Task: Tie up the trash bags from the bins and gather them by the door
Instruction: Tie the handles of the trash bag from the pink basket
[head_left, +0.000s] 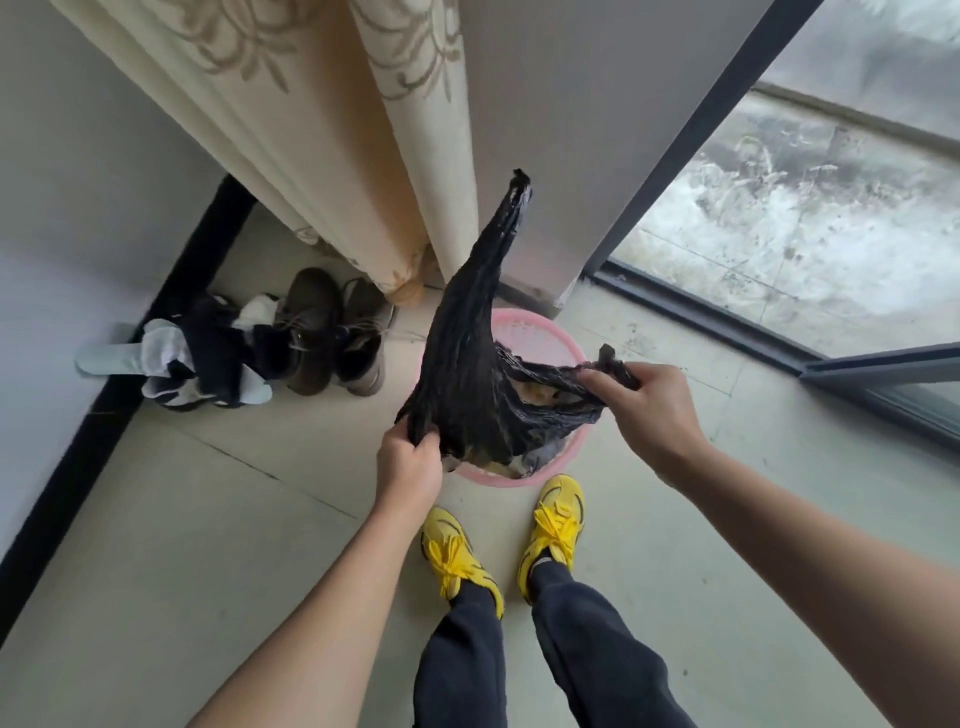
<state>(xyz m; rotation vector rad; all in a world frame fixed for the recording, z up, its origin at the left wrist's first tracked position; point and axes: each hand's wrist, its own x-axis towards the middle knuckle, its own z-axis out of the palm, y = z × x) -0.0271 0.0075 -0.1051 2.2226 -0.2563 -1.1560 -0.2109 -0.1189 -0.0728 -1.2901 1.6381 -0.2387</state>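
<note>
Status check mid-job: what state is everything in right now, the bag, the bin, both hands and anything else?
trash bag: untied, mouth open, sitting in the bin
pink bin: upright on the floor, bag inside
left hand: grips the bag's near edge
right hand: grips the opposite edge
curtain: gathered, hanging to the floor
brown boots: upright, side by side
</note>
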